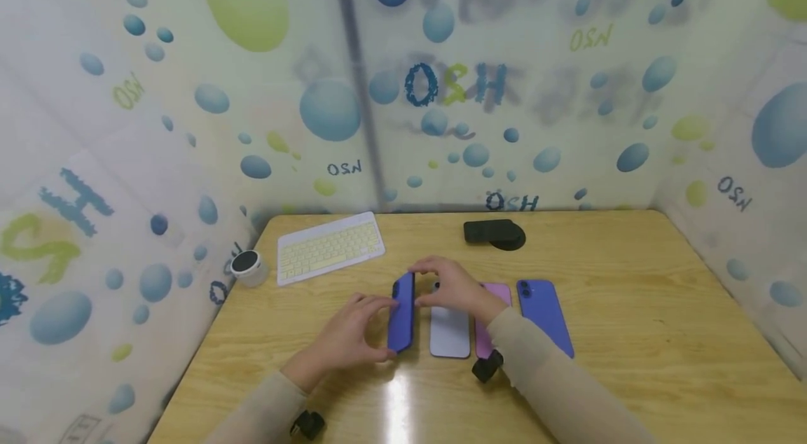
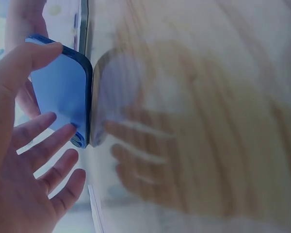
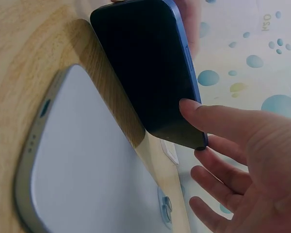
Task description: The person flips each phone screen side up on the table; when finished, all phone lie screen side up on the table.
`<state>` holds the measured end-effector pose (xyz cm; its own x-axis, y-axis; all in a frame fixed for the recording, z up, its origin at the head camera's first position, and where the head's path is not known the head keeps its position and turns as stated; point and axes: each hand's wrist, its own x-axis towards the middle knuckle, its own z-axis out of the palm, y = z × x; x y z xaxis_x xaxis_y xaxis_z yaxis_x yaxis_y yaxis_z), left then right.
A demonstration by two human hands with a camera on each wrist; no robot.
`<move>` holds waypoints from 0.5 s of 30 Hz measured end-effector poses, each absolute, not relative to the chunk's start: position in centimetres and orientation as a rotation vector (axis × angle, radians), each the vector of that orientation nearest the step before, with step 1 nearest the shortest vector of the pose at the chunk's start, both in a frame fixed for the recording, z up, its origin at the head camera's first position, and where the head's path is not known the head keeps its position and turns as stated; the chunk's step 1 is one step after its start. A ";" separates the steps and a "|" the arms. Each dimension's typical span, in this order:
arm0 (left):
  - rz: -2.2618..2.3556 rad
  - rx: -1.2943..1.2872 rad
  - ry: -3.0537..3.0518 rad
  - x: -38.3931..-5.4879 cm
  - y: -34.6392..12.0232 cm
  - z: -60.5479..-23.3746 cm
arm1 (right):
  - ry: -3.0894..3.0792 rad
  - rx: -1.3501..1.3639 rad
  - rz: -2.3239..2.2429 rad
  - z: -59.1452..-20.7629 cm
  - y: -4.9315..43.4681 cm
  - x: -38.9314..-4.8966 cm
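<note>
A blue smartphone [image 1: 401, 314] stands tilted up on its long edge on the wooden table, its dark screen [image 3: 136, 63] showing in the right wrist view. My left hand [image 1: 347, 335] holds it from the left, thumb on the near end and a fingertip against the back by the camera. With thumb and fingers, my right hand [image 1: 457, 286] pinches the far upper corner, the thumb lying on the screen. Just right of it a pale white phone [image 1: 450, 335] lies back up. Beyond that are a pink phone [image 1: 483, 340], partly hidden by the right arm, and another blue phone [image 1: 547, 314].
A white keyboard [image 1: 330, 248] lies at the back left of the table [image 1: 662, 332], with a small white cylinder [image 1: 249, 269] with a dark top beside it. Towards the back edge is a black flat object [image 1: 490, 231] over a round black piece. Patterned curtains surround the table.
</note>
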<state>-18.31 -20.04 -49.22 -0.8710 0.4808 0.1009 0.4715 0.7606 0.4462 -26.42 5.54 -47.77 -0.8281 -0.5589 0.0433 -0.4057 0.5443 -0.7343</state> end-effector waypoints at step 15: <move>0.867 0.903 2.907 -18.2 -19.7 -48.7 | 2.568 -0.831 -1.208 -48.0 5.0 -26.1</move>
